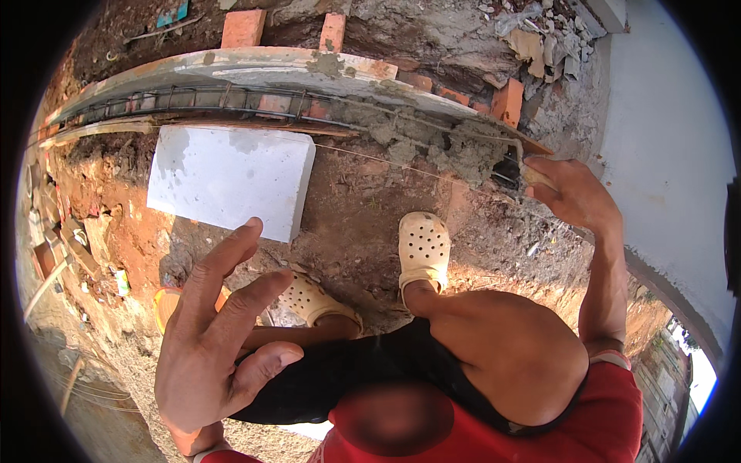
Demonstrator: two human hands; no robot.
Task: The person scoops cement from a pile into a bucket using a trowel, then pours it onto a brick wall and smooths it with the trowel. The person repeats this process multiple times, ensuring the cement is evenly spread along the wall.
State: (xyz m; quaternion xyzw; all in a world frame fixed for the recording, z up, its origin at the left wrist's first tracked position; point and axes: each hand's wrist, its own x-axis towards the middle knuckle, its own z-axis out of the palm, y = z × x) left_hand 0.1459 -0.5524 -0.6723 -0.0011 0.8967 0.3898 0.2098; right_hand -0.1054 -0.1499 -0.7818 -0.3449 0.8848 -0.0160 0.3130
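My right hand [559, 193] grips the wooden handle of a trowel [508, 171], whose blade is at wet grey mortar [432, 147] along the rebar cage [231, 100] in a narrow formwork channel. My left hand [216, 324] is raised with fingers apart and holds nothing, below a white rectangular block [228, 177] lying on the dirt. A thin string stretches over the block toward my right hand. My feet in cream clogs [424, 247] stand just below the channel.
Red bricks [242, 29] stand behind the formwork edge [270, 58]. A grey wall [664, 154] rises at the right. Rubble [532, 46] lies at the back, wood scraps [85, 255] at the left, and an orange container [168, 305] is partly hidden beside my left hand.
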